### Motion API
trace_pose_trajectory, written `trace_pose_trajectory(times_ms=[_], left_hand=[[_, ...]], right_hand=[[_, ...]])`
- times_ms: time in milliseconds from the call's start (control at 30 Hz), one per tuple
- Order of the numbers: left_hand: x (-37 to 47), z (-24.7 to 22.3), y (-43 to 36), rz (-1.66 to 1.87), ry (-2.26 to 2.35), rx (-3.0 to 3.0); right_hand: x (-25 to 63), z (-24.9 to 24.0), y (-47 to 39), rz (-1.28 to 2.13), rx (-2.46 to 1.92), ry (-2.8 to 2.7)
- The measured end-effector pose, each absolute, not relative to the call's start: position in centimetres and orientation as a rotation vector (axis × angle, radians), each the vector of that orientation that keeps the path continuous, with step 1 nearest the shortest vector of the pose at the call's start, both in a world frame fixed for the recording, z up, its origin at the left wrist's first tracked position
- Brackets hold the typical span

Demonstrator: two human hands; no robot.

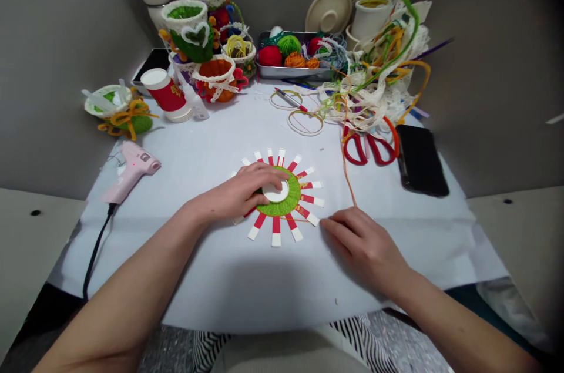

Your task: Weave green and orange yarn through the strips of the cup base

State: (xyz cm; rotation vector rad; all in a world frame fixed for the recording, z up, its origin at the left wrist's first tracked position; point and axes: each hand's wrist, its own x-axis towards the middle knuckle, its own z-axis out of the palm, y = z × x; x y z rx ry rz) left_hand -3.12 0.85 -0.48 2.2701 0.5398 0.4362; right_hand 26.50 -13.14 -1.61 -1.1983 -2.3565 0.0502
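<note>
A paper cup cut into strips [275,237] lies spread out like a sun on the white table, its strips red with white ends. Green yarn [288,202] is woven in a ring around its white round middle. My left hand [247,188] rests on the left side of this ring, fingers bent over the middle and holding it down. To the right, my right hand [365,244] pinches an orange yarn [348,179] close to a strip's tip. That yarn runs from the cup's lower edge to my fingers and on up toward the pile at the back.
A pink glue gun [132,170] lies at left, near a red paper cup [165,94] and yarn-covered cups [189,29]. Behind stands a metal tray [299,72] of yarn balls. Red-handled scissors [370,150], a black phone [422,160] and tangled lace [374,97] lie at right.
</note>
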Motion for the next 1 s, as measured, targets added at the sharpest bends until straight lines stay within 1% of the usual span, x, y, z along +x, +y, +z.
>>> trace_pose_trajectory(times_ms=[133, 333, 467, 633, 733, 900, 1000], left_hand=[[-3.2, -0.6, 0.9, 0.433, 0.538, 2.268], [-3.1, -0.5, 0.9, 0.423, 0.541, 2.277], [-3.0, -0.3, 0.8, 0.431, 0.531, 2.280], [-3.1, 0.1, 0.5, 0.422, 0.546, 2.286], [-2.9, 0.3, 0.1, 0.423, 0.634, 2.287], [-1.7, 0.3, -0.6, 0.527, 0.850, 2.266], [-1.4, 0.4, -0.8, 0.525, 0.898, 2.318]], right_hand=[[26.5, -0.8, -11.5, 0.132, -1.303, -2.327], [25.7, -0.7, -6.9, 0.341, -1.323, -2.327], [25.2, -1.5, -5.5, 0.347, -1.374, -2.183], [25.1, -2.0, -5.8, 0.385, -1.381, -2.158], [25.1, -2.1, -5.8, 0.389, -1.375, -2.159], [25.0, -2.2, -5.6, 0.377, -1.363, -2.146], [25.1, -2.0, -5.6, 0.381, -1.335, -2.139]])
